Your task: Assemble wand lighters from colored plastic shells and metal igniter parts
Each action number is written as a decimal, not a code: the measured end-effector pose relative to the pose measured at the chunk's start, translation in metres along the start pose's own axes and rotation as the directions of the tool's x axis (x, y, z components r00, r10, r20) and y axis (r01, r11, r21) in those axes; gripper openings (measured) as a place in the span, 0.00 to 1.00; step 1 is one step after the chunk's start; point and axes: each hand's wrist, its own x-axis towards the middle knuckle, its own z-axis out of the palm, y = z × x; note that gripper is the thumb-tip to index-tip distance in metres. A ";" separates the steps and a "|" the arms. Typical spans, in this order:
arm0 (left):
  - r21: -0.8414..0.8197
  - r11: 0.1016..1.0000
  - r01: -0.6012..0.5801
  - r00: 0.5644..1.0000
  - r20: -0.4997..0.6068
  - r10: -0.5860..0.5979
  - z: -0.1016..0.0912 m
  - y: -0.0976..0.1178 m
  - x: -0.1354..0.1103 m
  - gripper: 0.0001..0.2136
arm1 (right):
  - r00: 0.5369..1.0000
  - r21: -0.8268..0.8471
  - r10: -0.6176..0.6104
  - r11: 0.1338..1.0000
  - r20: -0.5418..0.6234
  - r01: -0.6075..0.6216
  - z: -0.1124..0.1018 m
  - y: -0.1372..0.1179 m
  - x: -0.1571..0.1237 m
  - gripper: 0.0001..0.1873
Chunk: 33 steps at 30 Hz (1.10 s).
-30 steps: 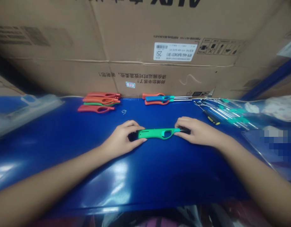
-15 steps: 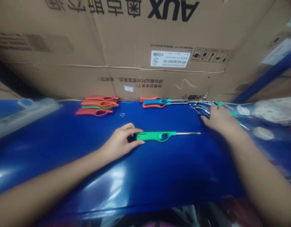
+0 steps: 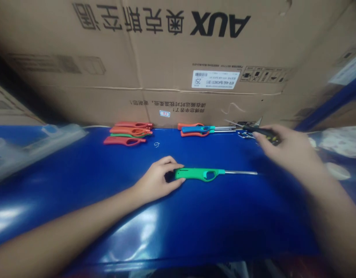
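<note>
My left hand (image 3: 159,179) grips the butt end of a green gas lighter (image 3: 192,173), which lies on the blue table with its metal tube pointing right. In my right hand (image 3: 288,144) is a screwdriver (image 3: 265,133) with a black and yellow handle, held above the table, its thin shaft pointing left. Below and behind it, partly hidden by the hand, lie small metal and wire parts (image 3: 246,135). Beyond the green lighter, several orange and blue lighters with metal tubes (image 3: 195,130) are stacked near the cardboard.
Red, orange and green lighter bodies without tubes (image 3: 127,141) lie at the back left. Tiny white pieces (image 3: 156,144) sit beside them. A clear plastic container (image 3: 62,143) stands at left, a white round piece (image 3: 337,170) at right. A large cardboard box (image 3: 155,69) walls off the back.
My right hand has come up from the pile of parts, now with a screwdriver in it. The left hand still grips the green lighter. The view has shifted slightly.
</note>
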 end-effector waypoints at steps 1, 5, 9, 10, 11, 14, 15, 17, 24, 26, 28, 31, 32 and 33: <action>-0.004 1.000 -0.004 1.000 0.009 0.005 0.000 0.000 0.000 0.15 | 1.000 0.141 -0.007 0.990 0.014 0.004 0.004 -0.018 -0.004 0.18; -0.003 0.999 -0.034 0.999 0.033 0.034 0.000 0.001 -0.001 0.17 | 0.952 0.500 -0.227 0.861 0.207 0.096 0.037 -0.082 -0.016 0.15; 0.001 0.999 -0.050 0.998 0.035 0.050 -0.001 0.001 -0.002 0.15 | 0.903 0.576 -0.347 0.804 0.254 0.147 0.066 -0.117 -0.015 0.13; -0.005 0.998 -0.056 0.998 0.033 0.056 -0.001 0.001 -0.002 0.14 | 0.897 0.585 -0.366 0.795 0.246 0.164 0.070 -0.124 -0.012 0.12; -0.013 0.998 -0.062 0.998 0.031 0.063 -0.001 0.001 -0.002 0.13 | 0.889 0.595 -0.388 0.783 0.242 0.180 0.074 -0.130 -0.010 0.12; -0.025 0.998 -0.061 0.998 0.027 0.062 -0.001 0.001 -0.003 0.13 | 0.880 0.597 -0.411 0.776 0.238 0.201 0.081 -0.143 -0.005 0.10; -0.023 0.998 -0.053 0.998 0.029 0.053 -0.001 0.000 -0.003 0.14 | 0.882 0.583 -0.408 0.786 0.235 0.209 0.083 -0.146 -0.003 0.10; -0.018 0.999 -0.035 0.999 0.037 0.036 -0.001 -0.001 -0.003 0.16 | 0.884 0.544 -0.407 0.807 0.229 0.230 0.085 -0.150 -0.002 0.10; -0.021 0.999 -0.047 0.998 0.049 0.048 0.000 -0.001 -0.004 0.15 | 0.903 0.540 -0.370 0.817 0.219 0.203 0.085 -0.144 -0.001 0.11; -0.017 0.998 -0.053 0.997 0.052 0.054 -0.001 -0.001 -0.003 0.15 | 0.910 0.569 -0.359 0.801 0.206 0.187 0.086 -0.142 0.000 0.11; -0.012 0.998 -0.063 0.997 0.053 0.063 -0.001 -0.001 -0.002 0.15 | 0.924 0.611 -0.340 0.774 0.177 0.168 0.086 -0.142 -0.001 0.11; -0.021 0.996 -0.081 0.994 0.065 0.082 -0.002 -0.001 -0.002 0.17 | 0.960 0.717 -0.248 0.692 0.131 0.082 0.080 -0.140 -0.002 0.11; -0.032 0.996 -0.084 0.994 0.071 0.087 -0.001 -0.001 -0.002 0.17 | 0.972 0.759 -0.205 0.649 0.113 0.048 0.075 -0.138 -0.002 0.11; -0.047 0.996 -0.080 0.993 0.078 0.084 0.000 0.000 -0.003 0.17 | 0.983 0.801 -0.160 0.598 0.095 0.020 0.069 -0.135 -0.002 0.11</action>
